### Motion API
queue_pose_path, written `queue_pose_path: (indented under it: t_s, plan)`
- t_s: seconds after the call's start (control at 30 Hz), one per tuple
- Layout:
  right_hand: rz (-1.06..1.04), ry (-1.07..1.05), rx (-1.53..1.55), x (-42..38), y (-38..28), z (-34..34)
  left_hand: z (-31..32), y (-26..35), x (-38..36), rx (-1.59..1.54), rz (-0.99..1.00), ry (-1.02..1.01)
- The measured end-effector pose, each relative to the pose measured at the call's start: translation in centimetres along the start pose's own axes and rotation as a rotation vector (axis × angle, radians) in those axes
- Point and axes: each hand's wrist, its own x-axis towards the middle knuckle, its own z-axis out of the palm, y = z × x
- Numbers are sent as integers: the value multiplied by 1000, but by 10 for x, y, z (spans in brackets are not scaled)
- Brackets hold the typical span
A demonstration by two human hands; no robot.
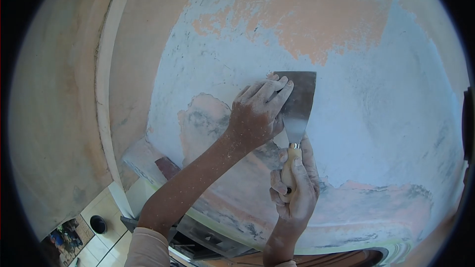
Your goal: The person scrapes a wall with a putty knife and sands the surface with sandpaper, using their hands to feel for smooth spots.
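A putty knife point(299, 101) with a wide metal blade and a pale wooden handle points up against the wall. My right hand point(299, 188) is closed around its handle, thumb along the front. My left hand point(260, 104), dusted white, reaches in from the left with fingers stretched out; their tips touch the left part of the blade near its top edge. The left thumb is mostly hidden. Behind the knife, the wall point(376, 118) has a pale bluish-white layer, with a bare peach patch point(321, 15) above and rough pinkish-grey patches lower down.
A dark reddish-brown flat piece point(167, 167) rests on the ledge at left. A pale vertical trim strip point(105, 94) runs up the left side. Far below are a tiled floor point(101, 212), a black bucket point(98, 224) and a dark appliance-like object point(208, 237).
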Motion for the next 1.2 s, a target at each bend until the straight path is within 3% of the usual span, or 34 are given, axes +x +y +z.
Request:
queue_pose_path:
  t_s: [0.17, 0.37, 0.5, 1.03, 1.2]
  plan:
    - [-9, -19, -16, -3, 1, -8, -1, -1, -4, 33, 70, -16]
    - [-21, -24, 6, -7, 3, -9, -7, 9, -6, 32, 33, -75]
    - [-12, 4, 38, -4, 1, -2, -2, 5, 4, -7, -16, -7]
    - [10, 48, -32, 4, 2, 0, -1, 2, 6, 60, 20, -18]
    - [35, -38, -6, -7, 5, -9, -4, 0, -10, 49, 68, -66]
